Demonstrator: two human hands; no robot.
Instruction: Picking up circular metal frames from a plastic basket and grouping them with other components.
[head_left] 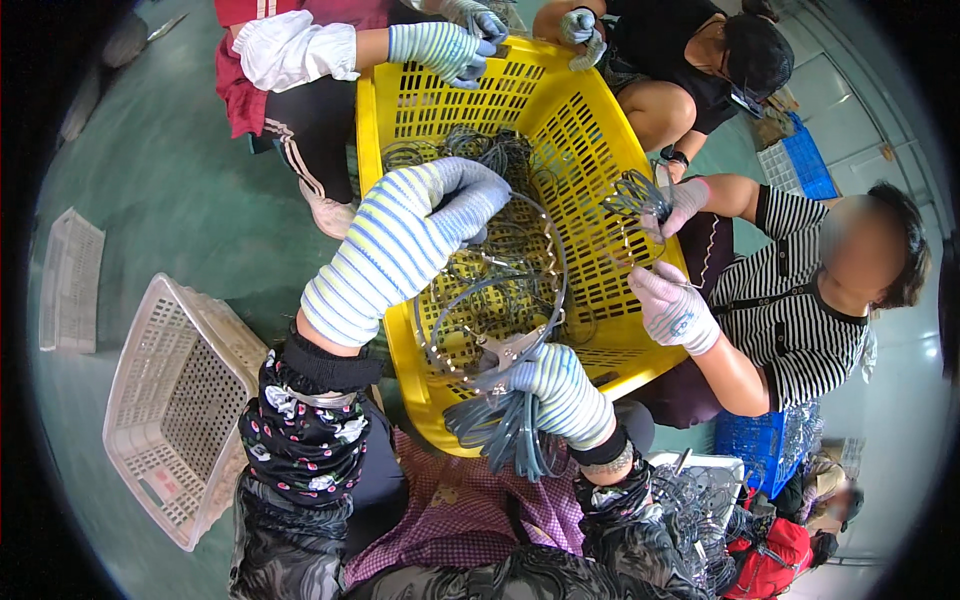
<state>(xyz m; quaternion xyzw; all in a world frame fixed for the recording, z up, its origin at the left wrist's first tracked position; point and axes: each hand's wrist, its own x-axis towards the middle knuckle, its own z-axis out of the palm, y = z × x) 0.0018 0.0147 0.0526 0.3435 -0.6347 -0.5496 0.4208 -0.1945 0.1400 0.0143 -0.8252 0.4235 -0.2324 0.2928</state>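
Green floor (190, 190) | yellow crate (368, 130) | left fingers (475, 198) pinch wire (566, 265) | right fingers (542, 378) grip cables (525, 430)

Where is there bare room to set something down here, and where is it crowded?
Bare room: the green floor bordered by the yellow basket, the small white crate and the larger white basket. Crowded: inside the yellow basket, among tangled cables, and above it, with the left hand, the right hand and a co-worker's hands close together.

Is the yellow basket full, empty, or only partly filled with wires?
Partly filled: grey wires lie low in the yellow basket, with slotted walls showing above.
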